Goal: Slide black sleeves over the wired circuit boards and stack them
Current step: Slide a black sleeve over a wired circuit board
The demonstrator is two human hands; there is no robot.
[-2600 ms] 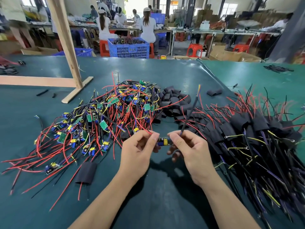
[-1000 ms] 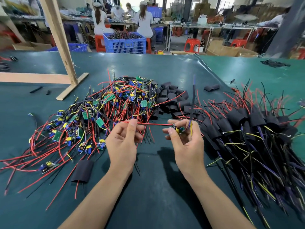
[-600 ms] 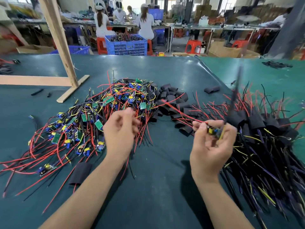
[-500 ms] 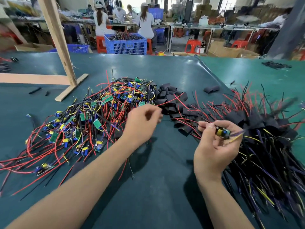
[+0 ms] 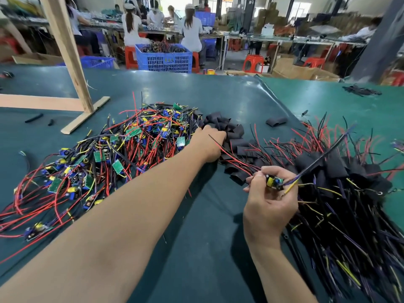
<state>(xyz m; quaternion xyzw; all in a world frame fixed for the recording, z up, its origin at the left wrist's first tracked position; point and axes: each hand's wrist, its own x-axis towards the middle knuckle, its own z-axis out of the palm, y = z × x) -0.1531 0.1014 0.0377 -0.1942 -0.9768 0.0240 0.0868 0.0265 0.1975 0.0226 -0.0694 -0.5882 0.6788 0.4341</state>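
My right hand pinches a small wired circuit board between thumb and fingers; its red, black and yellow wires trail out both ways. My left hand reaches far forward into the heap of loose black sleeves; its fingertips are hidden among them, so a grip cannot be made out. A big tangle of bare circuit boards with red and black wires lies to the left. A stack of sleeved boards spreads on the right.
A wooden frame post and its base stand at the back left of the green table. One stray sleeve lies behind the sleeve heap. Blue crates and seated workers are beyond the table.
My left hand let go of the wires and stretched forward to the black sleeve heap. My right hand carried the board to the right and lowered it toward the stack.
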